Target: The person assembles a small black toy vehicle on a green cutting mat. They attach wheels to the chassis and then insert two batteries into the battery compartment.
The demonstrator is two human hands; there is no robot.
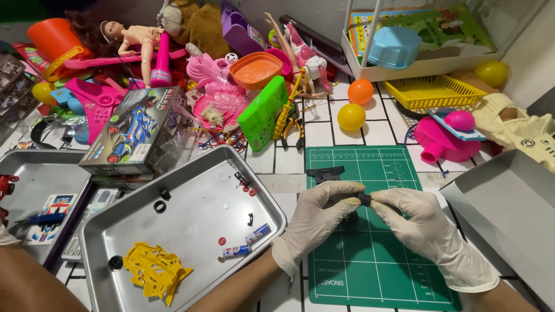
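Both my hands wear white gloves and meet over a green cutting mat [381, 254]. My left hand [318, 216] and my right hand [419, 222] pinch a small black plastic part [363, 199] between their fingertips. Another black part [325, 173] lies on the mat just above my hands. To the left, a metal tray [191, 202] holds a yellow plastic frame [155, 270], a black ring [160, 206], small red washers and two small tubes [247, 242].
A toy car kit box [136, 130] sits behind the tray. A second metal tray [34, 179] lies far left. Toys crowd the back: a doll, bowls, orange and yellow balls [351, 117], a yellow basket [435, 91]. A grey box lid [509, 202] stands at right.
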